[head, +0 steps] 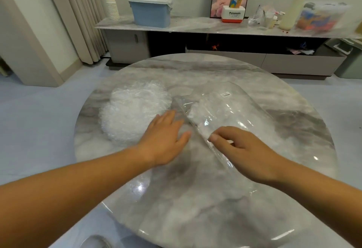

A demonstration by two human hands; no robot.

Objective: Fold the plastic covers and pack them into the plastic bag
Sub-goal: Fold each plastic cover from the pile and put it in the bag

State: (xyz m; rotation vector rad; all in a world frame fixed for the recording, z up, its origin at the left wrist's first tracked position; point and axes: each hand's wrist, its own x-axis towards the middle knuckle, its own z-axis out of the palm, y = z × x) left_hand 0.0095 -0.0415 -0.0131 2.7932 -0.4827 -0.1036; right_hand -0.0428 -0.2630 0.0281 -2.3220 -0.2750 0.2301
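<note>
Well left of the bag, the covers [133, 110] lie in a loose, crinkled white heap on the bench [195, 198], and none looks folded to me. Between that heap and the bag I have the left grip [164, 136] spread flat with straight fingers, holding nothing. Its fingertips reach the bag's mouth flap, but I cannot tell whether they press it or hover. The bag [241, 108] lies on its side, clear, with its mouth toward the left grip. It has a small white label near its far end and some white plastic already inside. At the near edge of the bag's mouth the right grip [239, 146] is curled, and its thumb and fingers seem to pinch the film.

I judge the step in hand to be opening the mouth for the next cover. To do it well, I'd have the right grip pinch only the upper layer and lift it just enough to leave a gap. The flat left grip would pin the lower flap so the bag doesn't skate on the slick stone. Then I'd take one cover from the heap at a time, press the air out, fold it flat and slide it in low along the bench. Thin film clings and springs back, so slow, flat strokes should serve better than grabbing.
</note>
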